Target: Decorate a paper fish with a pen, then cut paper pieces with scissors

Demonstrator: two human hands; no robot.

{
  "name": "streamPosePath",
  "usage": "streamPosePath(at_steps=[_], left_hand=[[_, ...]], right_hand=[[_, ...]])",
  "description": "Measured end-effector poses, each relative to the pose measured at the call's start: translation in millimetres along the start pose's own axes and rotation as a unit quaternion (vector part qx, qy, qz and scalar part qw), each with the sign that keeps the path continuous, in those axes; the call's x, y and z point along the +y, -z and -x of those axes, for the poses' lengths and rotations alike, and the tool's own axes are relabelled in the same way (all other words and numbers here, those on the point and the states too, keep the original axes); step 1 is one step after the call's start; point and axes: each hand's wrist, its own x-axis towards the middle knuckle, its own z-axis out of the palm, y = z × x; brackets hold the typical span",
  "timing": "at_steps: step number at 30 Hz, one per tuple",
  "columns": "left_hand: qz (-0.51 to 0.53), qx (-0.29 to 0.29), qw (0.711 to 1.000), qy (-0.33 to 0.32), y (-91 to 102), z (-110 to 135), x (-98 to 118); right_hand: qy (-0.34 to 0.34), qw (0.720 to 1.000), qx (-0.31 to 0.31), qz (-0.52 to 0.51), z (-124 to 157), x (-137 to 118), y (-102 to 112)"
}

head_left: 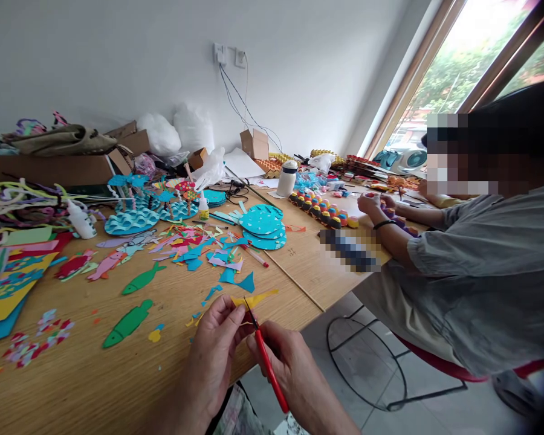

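Note:
My left hand (222,332) pinches a strip of yellow paper (256,298) over the table's front edge. In my right hand (290,362) are red-handled scissors (271,370), their dark blades against the yellow paper. Two green paper fish (129,323) lie on the table left of my hands. Near them sits a small yellow and blue paper piece (155,333). Blue paper scraps (238,281) are scattered just beyond my hands. How my right fingers sit in the scissor handles is partly hidden.
A wooden stick (294,281) lies across the table (95,386). Behind are turquoise discs (263,226), a glue bottle (203,207), a white flask (287,178) and colored paper sheets (9,284). On the right a person (485,241) sits working with painted egg-carton strips (321,210).

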Motion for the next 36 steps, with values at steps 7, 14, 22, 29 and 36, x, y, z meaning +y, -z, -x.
streamPosePath(at_steps=[7,14,22,29,36], left_hand=[[-0.006,-0.006,1.0,0.004,0.7,-8,-4],[-0.017,0.015,1.0,0.006,2.9,-13,-3],[-0.018,0.116,0.989,-0.086,38.2,15,64],[-0.077,0.135,0.98,-0.126,59.1,40,82],[-0.092,0.129,0.98,-0.121,76.1,44,79]], right_hand=[[-0.01,0.999,0.009,0.033,-3,3,3],[-0.035,0.999,0.016,0.0,-8,8,4],[-0.008,0.999,-0.007,-0.051,-14,-13,30],[-0.049,0.942,-0.24,-0.229,-28,-47,-7],[-0.079,0.961,-0.209,-0.164,-66,-40,-36]])
